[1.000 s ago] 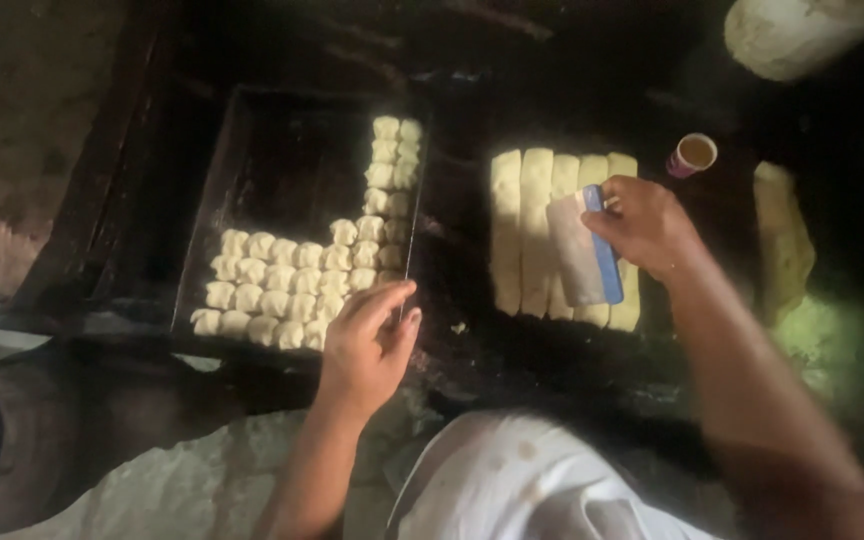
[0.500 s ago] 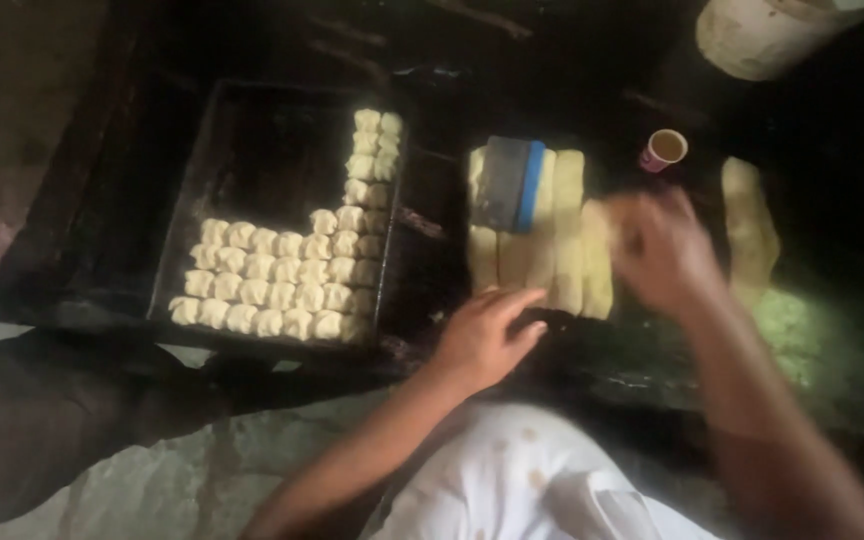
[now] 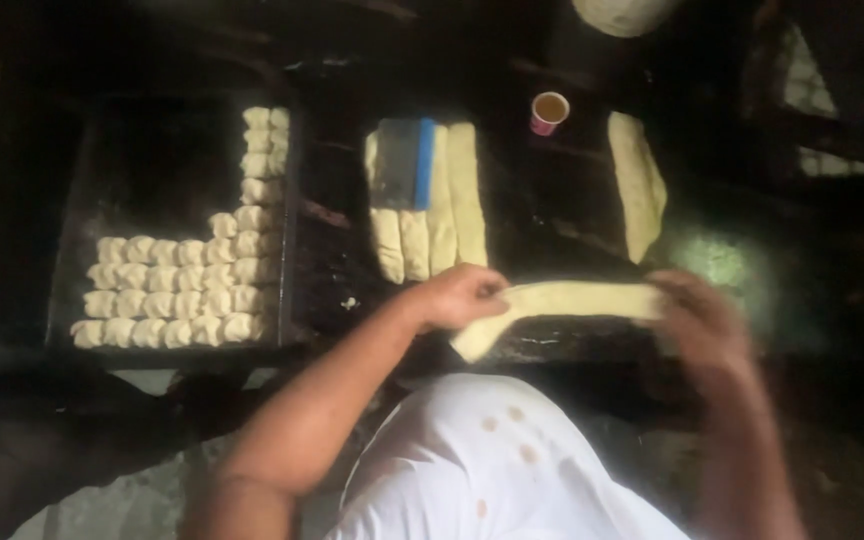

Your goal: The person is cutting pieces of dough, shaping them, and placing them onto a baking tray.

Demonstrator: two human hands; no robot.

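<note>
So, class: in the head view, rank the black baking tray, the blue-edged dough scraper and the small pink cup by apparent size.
1. Black baking tray
2. Blue-edged dough scraper
3. Small pink cup

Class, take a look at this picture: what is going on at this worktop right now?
A person holds a long strip of dough between both hands, the left hand at one end and the right hand at the other, over a dark worktop. More dough strips lie side by side beyond, with a scraper resting on them. To the left, a dark tray is partly filled with small dough pieces.
</note>
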